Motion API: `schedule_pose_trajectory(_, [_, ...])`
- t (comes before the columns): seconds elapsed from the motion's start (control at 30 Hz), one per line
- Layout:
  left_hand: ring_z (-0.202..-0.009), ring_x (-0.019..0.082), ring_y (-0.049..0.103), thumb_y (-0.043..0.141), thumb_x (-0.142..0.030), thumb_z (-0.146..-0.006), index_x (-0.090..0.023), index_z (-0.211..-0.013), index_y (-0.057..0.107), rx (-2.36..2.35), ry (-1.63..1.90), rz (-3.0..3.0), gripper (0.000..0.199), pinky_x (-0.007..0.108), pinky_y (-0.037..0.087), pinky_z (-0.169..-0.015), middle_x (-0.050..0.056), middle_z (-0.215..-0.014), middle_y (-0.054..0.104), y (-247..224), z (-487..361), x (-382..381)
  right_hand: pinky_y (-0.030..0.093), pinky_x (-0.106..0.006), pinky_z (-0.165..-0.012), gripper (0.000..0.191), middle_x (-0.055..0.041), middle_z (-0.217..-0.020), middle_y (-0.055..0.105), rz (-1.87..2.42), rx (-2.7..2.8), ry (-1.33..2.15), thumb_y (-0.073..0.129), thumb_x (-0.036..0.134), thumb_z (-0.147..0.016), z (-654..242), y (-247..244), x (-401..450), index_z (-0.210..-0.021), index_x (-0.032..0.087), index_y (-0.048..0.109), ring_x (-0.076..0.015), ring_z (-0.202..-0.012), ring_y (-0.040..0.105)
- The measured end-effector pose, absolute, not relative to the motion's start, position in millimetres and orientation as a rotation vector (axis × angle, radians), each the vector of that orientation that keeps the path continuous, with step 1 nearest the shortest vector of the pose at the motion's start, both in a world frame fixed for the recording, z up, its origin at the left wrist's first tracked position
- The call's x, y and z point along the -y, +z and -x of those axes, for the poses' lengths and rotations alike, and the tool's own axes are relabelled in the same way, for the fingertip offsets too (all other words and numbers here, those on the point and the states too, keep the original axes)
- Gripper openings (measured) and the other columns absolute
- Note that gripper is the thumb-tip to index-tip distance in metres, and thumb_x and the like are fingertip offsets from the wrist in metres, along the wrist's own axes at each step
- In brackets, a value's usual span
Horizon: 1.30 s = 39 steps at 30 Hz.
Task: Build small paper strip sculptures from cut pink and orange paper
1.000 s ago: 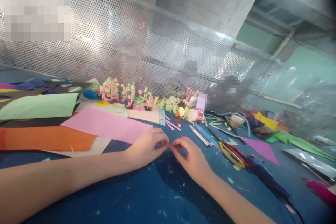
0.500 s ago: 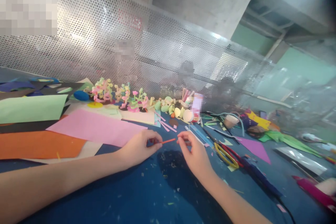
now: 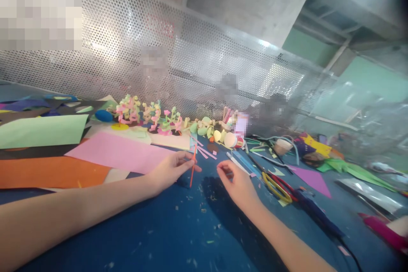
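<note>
My left hand (image 3: 172,172) pinches a thin orange-red strip (image 3: 192,174) between thumb and fingers, above the blue work surface (image 3: 165,233). The strip stands nearly upright, sticking out above and below the fingertips. A short gap to the right, my right hand (image 3: 237,180) has its fingers curled and thumb and forefinger drawn together, with nothing visible in them. Behind the left hand lies a pink sheet (image 3: 121,153). Several narrow pink strips (image 3: 204,151) lie just beyond both hands.
Scissors with yellow and red handles (image 3: 277,189) lie right of my right hand, near a dark blue tool with a cord (image 3: 318,214). Small pastel paper figures (image 3: 159,117) line the perforated screen (image 3: 197,59). Green (image 3: 44,129) and orange sheets (image 3: 54,172) lie left; a magenta tool (image 3: 382,229) lies right.
The orange-red strip has turned from nearly level, between both hands, to nearly upright in my left hand. My right hand is now apart from it, and the left fingers have shifted their hold.
</note>
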<state>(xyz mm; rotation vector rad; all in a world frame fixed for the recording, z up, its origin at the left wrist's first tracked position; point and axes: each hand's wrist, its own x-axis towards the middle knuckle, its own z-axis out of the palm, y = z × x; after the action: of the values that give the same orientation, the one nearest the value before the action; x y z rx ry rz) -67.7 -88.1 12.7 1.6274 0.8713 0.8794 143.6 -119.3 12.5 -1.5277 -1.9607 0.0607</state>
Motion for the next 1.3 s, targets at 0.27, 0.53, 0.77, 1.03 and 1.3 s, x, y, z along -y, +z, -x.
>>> schedule_pose_trajectory(0.27, [-0.079,0.015,0.059,0.045,-0.043,-0.084,-0.018,-0.084,0.059,-0.789,0.905,-1.845,0.028,0.026,0.045,-0.070,0.002,-0.083,0.065,12.2,66.3,88.0,0.042,-0.030,-0.065,0.019,-0.0097,-0.075,0.066,2.156,1.828,-0.262,0.041,0.017,-0.079,-233.5,66.5,105.5,-0.073,0.017,0.060,-0.0219,-0.073,0.062])
schedule_pose_trajectory(0.53, [-0.083,0.015,0.058,0.046,-0.039,-0.084,-0.018,-0.083,0.060,-0.877,0.978,-1.816,0.025,0.028,0.043,-0.076,0.002,-0.086,0.066,26.1,67.6,93.1,0.041,-0.030,-0.055,0.024,-0.0080,-0.054,0.061,2.629,1.881,-0.071,0.057,0.014,-0.063,-298.0,49.7,108.2,-0.041,0.020,0.047,-0.0244,-0.059,0.062])
schedule_pose_trajectory(0.77, [-0.066,0.010,0.057,0.057,-0.036,-0.079,-0.014,-0.075,0.056,-0.722,1.053,-1.407,0.023,0.025,0.045,-0.065,0.004,-0.080,0.065,44.9,65.8,65.0,0.043,-0.033,-0.057,0.017,-0.0119,-0.066,0.066,2.693,1.891,-0.076,0.057,0.026,-0.065,-301.8,35.4,97.5,-0.050,0.019,0.052,-0.0280,-0.068,0.064])
schedule_pose_trajectory(1.03, [-0.066,0.009,0.059,0.066,-0.035,-0.072,-0.013,-0.074,0.055,-0.742,0.932,-1.217,0.024,0.026,0.046,-0.070,0.005,-0.078,0.066,46.5,62.8,59.7,0.045,-0.038,-0.061,0.027,-0.0210,-0.070,0.066,2.664,1.777,-0.009,0.054,0.035,-0.069,-290.6,71.7,90.8,-0.052,0.016,0.055,-0.0344,-0.073,0.064])
schedule_pose_trajectory(1.3, [-0.065,0.011,0.058,0.058,-0.034,-0.079,-0.014,-0.081,0.057,-0.602,0.866,-1.370,0.020,0.027,0.044,-0.068,0.000,-0.067,0.060,47.4,63.7,59.1,0.051,-0.030,-0.072,0.051,-0.0123,-0.106,0.063,1.821,1.685,0.827,0.020,0.055,-0.087,-236.6,82.0,124.1,-0.099,0.020,0.055,-0.0215,-0.094,0.062])
